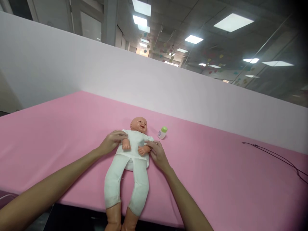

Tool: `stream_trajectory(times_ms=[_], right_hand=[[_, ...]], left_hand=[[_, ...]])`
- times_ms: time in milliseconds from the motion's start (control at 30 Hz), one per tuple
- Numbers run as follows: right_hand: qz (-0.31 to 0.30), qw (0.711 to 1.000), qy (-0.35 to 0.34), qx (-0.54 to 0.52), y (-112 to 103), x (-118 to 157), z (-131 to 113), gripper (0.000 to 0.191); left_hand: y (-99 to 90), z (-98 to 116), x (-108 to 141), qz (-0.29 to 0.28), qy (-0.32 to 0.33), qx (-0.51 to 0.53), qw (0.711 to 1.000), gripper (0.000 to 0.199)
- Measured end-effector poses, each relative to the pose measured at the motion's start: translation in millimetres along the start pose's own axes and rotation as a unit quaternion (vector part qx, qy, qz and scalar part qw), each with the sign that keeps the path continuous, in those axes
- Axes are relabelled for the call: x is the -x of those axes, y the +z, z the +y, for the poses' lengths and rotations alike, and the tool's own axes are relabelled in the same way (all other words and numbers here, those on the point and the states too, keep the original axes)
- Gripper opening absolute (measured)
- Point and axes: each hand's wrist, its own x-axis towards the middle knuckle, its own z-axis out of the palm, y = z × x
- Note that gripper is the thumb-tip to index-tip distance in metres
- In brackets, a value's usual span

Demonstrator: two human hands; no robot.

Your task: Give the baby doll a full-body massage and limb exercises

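Note:
A baby doll in a white short-sleeved top and white leggings lies face up on the pink-covered table. Its bare feet hang past the front edge. At the doll's arm on the left side of the view, my left hand is closed around the upper arm by the sleeve. My right hand grips the other arm, its fingertips over the sleeve and forearm. Both thumbs are largely hidden. Beside the doll's shoulder, near my right hand, stands a small white bottle with a green cap.
A white partition runs along the back of the table. Thin black cables lie at the right side. Below the front edge is something dark, and a white cord shows at lower left.

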Motion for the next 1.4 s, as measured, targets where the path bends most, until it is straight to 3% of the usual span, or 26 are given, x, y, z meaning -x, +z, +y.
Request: stream_trajectory(times_ms=[100,200,267,333,400,533,633,733,833,900,967,1100,1233,1300,1400], right_hand=[[0.128,0.981,0.113,-0.094,2.5,-2.6,11.0,0.036],[0.246,0.911,0.242,-0.227,1.5,-4.7,24.2,0.05],[0.285,0.856,0.313,-0.295,-0.5,-4.4,30.7,0.051],[0.29,0.831,0.349,-0.322,-2.4,-3.9,33.2,0.049],[0.274,0.843,0.335,-0.32,-3.7,-4.7,31.3,0.05],[0.215,0.906,0.236,-0.277,-4.5,-9.0,19.0,0.055],[0.116,0.968,0.136,-0.175,-4.2,-8.3,7.8,0.038],[-0.001,0.998,0.027,-0.056,-3.8,-3.5,-1.0,0.028],[-0.037,0.999,0.001,-0.01,-3.2,0.1,-4.2,0.037],[-0.002,0.999,0.034,-0.021,-2.0,0.0,-2.2,0.037],[0.076,0.99,0.097,-0.069,-0.6,-2.0,3.5,0.036],[0.219,0.913,0.247,-0.239,-3.8,-5.3,25.1,0.05],[0.26,0.835,0.352,-0.335,-15.1,-4.3,43.0,0.05],[0.26,0.834,0.343,-0.345,-18.7,-4.7,41.9,0.054],[0.229,0.879,0.273,-0.317,-17.7,-7.1,28.1,0.061]], left_hand=[[-1.7,-2.3,-1.2,0.115,-0.119,0.079,0.983,0.027],[-7.3,-9.2,-2.8,0.224,-0.218,0.143,0.939,0.037],[-10.9,-14.8,-3.0,0.252,-0.282,0.173,0.909,0.045],[-12.3,-18.3,-2.7,0.241,-0.319,0.198,0.895,0.051],[-11.3,-17.8,-2.7,0.218,-0.31,0.198,0.904,0.055],[-6.6,-10.0,-1.7,0.169,-0.195,0.12,0.959,0.043],[-5.1,-8.1,2.0,0.1,-0.095,0.033,0.99,0.022],[-5.4,-11.3,5.5,0.023,0.006,-0.049,0.998,0.025],[-5.0,-11.9,6.2,0.009,0.027,-0.08,0.996,0.029],[-3.9,-9.3,5.2,0.024,-0.011,-0.051,0.998,0.029],[-3.1,-6.6,3.1,0.072,-0.08,-0.007,0.994,0.027],[-6.0,-10.4,-1.8,0.189,-0.204,0.109,0.954,0.037],[-11.5,-21.7,-3.8,0.232,-0.292,0.168,0.912,0.052],[-12.5,-23.4,-3.6,0.227,-0.289,0.16,0.916,0.051],[-11.2,-19.1,-1.9,0.183,-0.193,0.099,0.959,0.04]])
